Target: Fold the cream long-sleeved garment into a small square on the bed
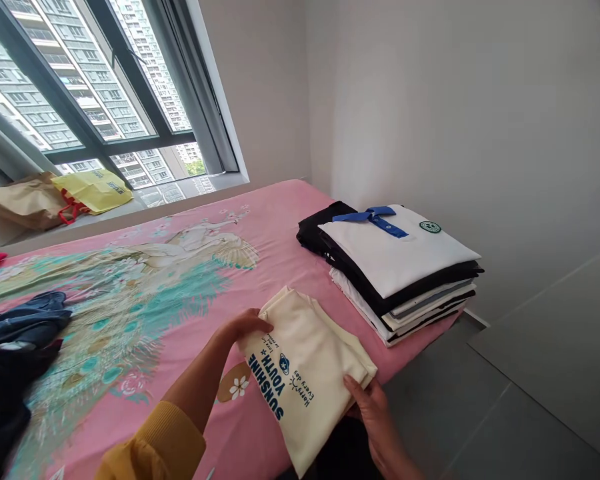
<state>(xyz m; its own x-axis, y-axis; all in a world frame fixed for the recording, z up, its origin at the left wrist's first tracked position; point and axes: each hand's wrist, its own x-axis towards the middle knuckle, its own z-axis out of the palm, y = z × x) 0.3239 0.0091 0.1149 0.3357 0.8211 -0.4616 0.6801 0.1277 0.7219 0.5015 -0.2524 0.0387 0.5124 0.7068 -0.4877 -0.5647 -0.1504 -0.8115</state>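
A folded cream T-shirt (305, 360) with blue "SUNSHINE YOUTH" print lies at the near edge of the pink bed (260, 233). My left hand (245, 327), in a yellow sleeve, grips the shirt's left edge, fingers curled over the fabric. My right hand (373, 407) holds the shirt's lower right corner from underneath, thumb on top. To the right sits a stack of folded shirts (395, 273), topped by a white polo with a blue collar.
Unfolded dark blue and black clothes (20, 340) lie heaped at the bed's left. A yellow bag (93, 190) and a brown paper bag (23, 203) rest on the window sill. A white wall stands right; grey floor tiles lie below the bed edge.
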